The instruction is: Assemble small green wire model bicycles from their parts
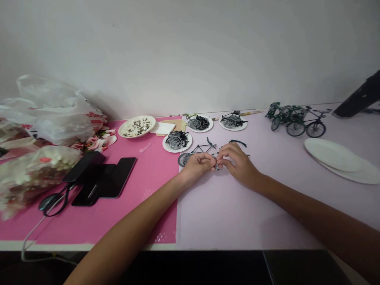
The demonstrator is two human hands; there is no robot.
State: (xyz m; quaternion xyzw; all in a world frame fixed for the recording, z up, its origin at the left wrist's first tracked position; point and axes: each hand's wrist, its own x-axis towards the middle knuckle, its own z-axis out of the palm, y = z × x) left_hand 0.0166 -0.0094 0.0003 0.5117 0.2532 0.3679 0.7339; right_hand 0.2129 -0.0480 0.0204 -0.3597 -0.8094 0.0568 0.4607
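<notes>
My left hand (199, 166) and my right hand (236, 161) meet fingertip to fingertip above the pale purple sheet. Between them they pinch a small grey metallic part (217, 166), mostly hidden by the fingers. Just behind the hands lies a thin dark bicycle frame (204, 148). A small spoked wheel (184, 159) rests beside my left hand. Beyond my right hand is a curved dark green piece (238, 142). White plates with black wheels and parts stand farther back, the nearest plate (178, 149) at the left.
Assembled miniature bicycles (299, 120) stand at the back right, near stacked white plates (341, 160) and a black cylinder (358, 97). Leftward are a bowl of small pieces (137, 126), plastic bags (59, 114), phones (117, 178) and a cable (32, 229).
</notes>
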